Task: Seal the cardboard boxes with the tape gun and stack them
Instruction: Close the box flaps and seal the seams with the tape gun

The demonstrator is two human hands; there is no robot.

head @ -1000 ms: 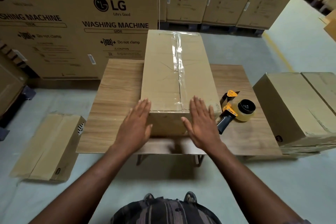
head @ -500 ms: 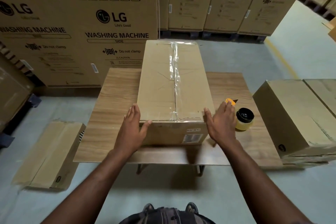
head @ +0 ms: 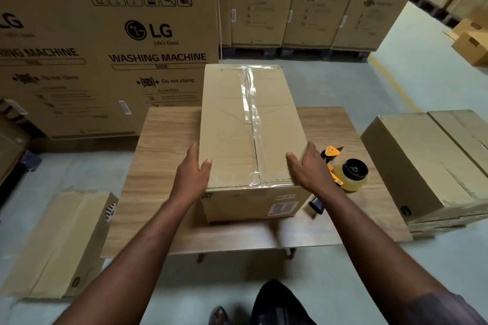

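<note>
Hands (head: 191, 174) (head: 309, 169) grip taped box (head: 237, 126); cartons (head: 105, 47) read "LG WASHING MACHINE".

Wooden table (head: 163, 166), washing-machine cartons (head: 105, 47)

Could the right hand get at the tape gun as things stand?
Probably yes. The tape gun lies on the wooden table just right of the right hand, with nothing between them. But that hand is gripping the taped box with the left hand and would have to let go.
</note>
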